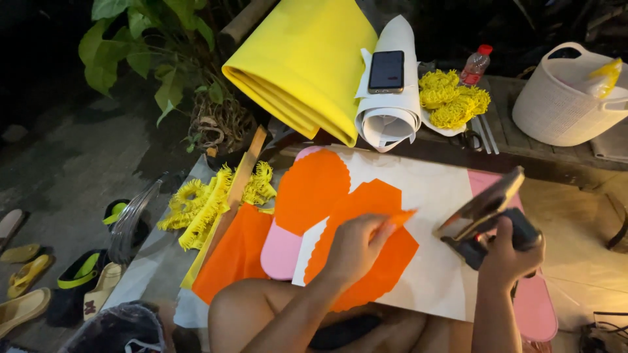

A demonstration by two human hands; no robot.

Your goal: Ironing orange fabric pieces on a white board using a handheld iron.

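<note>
The left hand (356,245) pinched an orange strip (396,219) over the scalloped orange cut-out (373,261) on white paper (438,261); the right hand (504,252) gripped a glue gun (487,216). Bare paper lay between them, and a pink board (536,307) edged the right.

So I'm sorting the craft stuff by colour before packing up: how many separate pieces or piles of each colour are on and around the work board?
Orange sheets: 3, one on the left, one rounded, one under the left hand.
Yellow: 3, a folded sheet and two fringe piles.
White rolls: 1.
Total: 7
</note>
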